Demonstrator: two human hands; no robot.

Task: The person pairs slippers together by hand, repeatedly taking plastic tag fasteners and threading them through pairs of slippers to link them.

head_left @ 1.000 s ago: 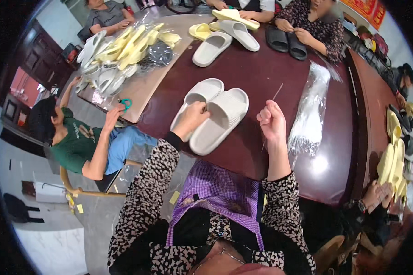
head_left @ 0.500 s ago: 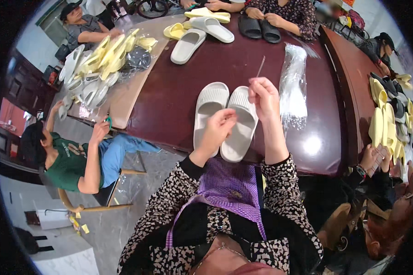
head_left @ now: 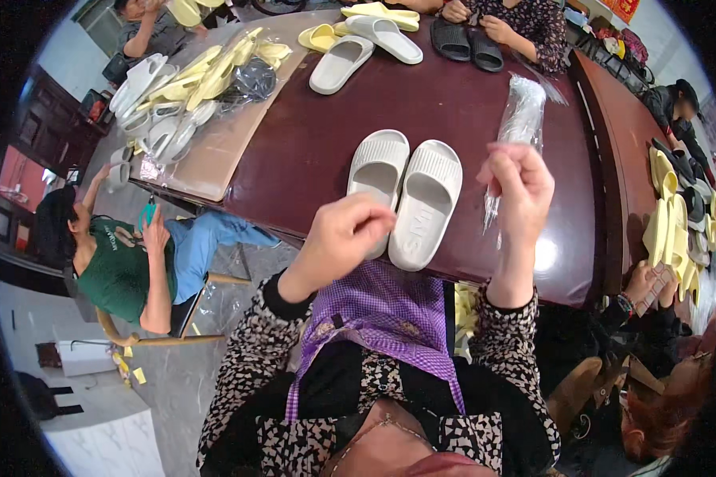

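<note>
A pair of grey slippers point(head_left: 431, 195) is lying mid-frame on the desk point(head_left: 294, 183). The left hand point(head_left: 338, 240) is overlapping one heel; the right hand point(head_left: 523, 187) is hovering right of centre. Both are showing curled fingers; any hold is remaining unclear.

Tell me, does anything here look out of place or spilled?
Yes: small yellow scraps lie on the floor at left, near the wooden chair, like dropped litter. The grey slippers in front sit neatly side by side.

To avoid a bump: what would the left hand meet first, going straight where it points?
The left hand would probably meet the right grey slipper of the pair, though depth is unclear.
</note>
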